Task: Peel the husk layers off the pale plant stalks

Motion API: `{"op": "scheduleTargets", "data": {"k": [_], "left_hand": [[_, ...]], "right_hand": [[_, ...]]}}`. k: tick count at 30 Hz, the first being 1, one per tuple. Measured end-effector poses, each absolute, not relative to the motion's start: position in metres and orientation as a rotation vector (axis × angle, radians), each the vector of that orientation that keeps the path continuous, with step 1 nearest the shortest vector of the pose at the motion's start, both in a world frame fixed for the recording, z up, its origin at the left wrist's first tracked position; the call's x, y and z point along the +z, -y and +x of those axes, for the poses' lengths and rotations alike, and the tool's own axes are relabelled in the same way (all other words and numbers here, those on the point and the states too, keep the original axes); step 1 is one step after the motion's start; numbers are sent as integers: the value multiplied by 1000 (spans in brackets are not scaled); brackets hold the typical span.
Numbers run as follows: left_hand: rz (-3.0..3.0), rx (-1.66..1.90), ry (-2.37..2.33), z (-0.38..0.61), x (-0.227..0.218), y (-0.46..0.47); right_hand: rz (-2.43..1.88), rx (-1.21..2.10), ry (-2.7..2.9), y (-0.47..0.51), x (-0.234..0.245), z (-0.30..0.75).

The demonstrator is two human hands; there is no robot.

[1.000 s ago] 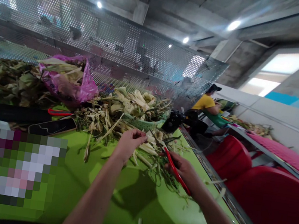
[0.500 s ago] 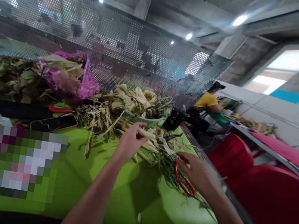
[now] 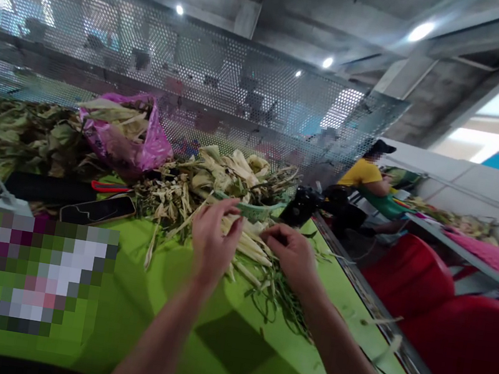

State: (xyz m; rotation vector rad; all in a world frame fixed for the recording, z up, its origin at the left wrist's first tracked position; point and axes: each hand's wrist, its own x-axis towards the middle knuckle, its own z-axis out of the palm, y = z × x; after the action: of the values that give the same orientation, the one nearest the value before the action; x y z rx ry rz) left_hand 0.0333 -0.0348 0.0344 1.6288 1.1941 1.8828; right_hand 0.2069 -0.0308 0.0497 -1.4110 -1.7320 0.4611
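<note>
Over the green table my left hand (image 3: 213,238) is closed, fingers and thumb curved around a pale dry corn husk (image 3: 248,237). My right hand (image 3: 293,256) faces it, its fingertips pinched on the right end of the pale husk; the exact grip is partly hidden. Beneath both hands lie loose husk strips and a bunch of thin green strands (image 3: 292,304). Just behind stands a light green basket (image 3: 262,212) heaped with dry husks (image 3: 237,172). The red-handled scissors that were at my right hand do not show now.
A pink plastic bag (image 3: 154,143) of husks and a dark husk pile (image 3: 25,135) lie at the left. Nearer are a phone (image 3: 98,208) and a red-handled tool (image 3: 110,187). A black device (image 3: 301,205) stands by the right edge. Red chairs (image 3: 412,263) and a person in yellow (image 3: 360,173) are beyond.
My right hand has moved left and away, up to the husk beside my left hand, and no longer has the red scissors. The view has shifted slightly, so the scene sits further right.
</note>
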Motion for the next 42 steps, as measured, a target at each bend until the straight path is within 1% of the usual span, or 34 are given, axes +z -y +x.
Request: {"op": "scheduleTargets", "data": {"k": [1, 3, 6, 8, 12, 15, 19, 24, 29, 34, 42], "left_hand": [[1528, 1937, -1239, 33, 35, 35], [1411, 1888, -1272, 33, 32, 33], [1328, 1579, -1138, 38, 23, 25], [1197, 1483, -993, 41, 18, 20], [976, 1633, -900, 41, 14, 12], [886, 1703, -834, 37, 14, 8], [818, 1652, -781, 33, 13, 5], [766, 1546, -818, 30, 13, 7], [739, 1538, -843, 34, 14, 7], [756, 1532, -849, 34, 18, 7], [848, 1488, -834, 34, 15, 8]], "right_hand": [[-1381, 567, 1608, 26, 48, 206], [-1311, 752, 1415, 17, 46, 199], [-1202, 923, 1306, 9, 43, 181], [-1142, 979, 1319, 7, 43, 168], [-1085, 1043, 1413, 6, 43, 149], [-1083, 1045, 1520, 5, 44, 149], [-1083, 987, 1670, 0, 45, 160], [-970, 778, 1820, -5, 43, 173], [-845, 622, 2012, -8, 49, 174], [-896, 646, 2043, -14, 49, 175], [-1029, 829, 1970, -14, 45, 177]]}}
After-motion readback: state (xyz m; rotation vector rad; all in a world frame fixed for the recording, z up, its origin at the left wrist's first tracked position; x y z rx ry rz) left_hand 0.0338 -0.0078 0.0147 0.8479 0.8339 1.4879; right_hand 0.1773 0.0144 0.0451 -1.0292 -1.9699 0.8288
